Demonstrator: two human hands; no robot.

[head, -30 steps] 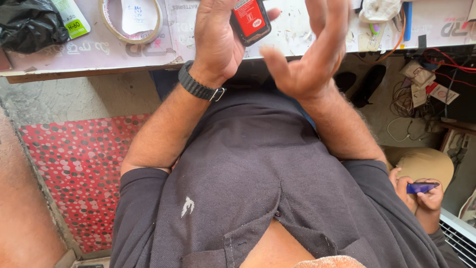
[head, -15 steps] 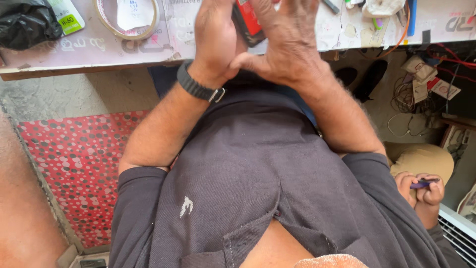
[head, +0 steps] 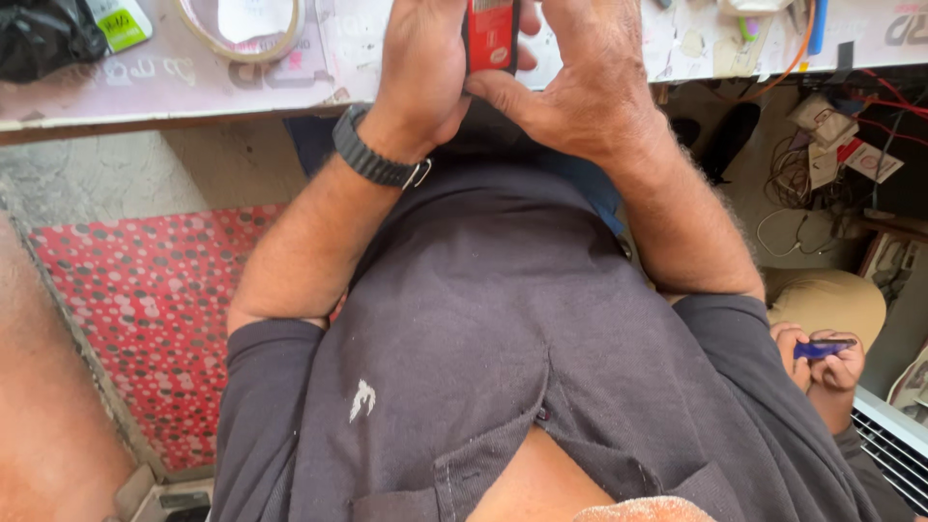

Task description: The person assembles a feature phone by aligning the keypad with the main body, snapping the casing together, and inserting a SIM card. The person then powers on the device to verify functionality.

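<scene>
Far left on the bench (head: 145, 92): black bag (head: 43, 39), then a tape roll (head: 242, 29) lying flat. Left hand (head: 420, 72), grey watch (head: 372, 155) on its wrist, closed around a slim red-and-black object (head: 491, 34), held upright above the bench edge. Right hand (head: 580, 92) cupped against the object's other side, thumb touching its lower end. Lower right: another person's hands (head: 822, 353) pinching a small blue item (head: 822, 346). Tangled wires (head: 822, 135) beyond
</scene>
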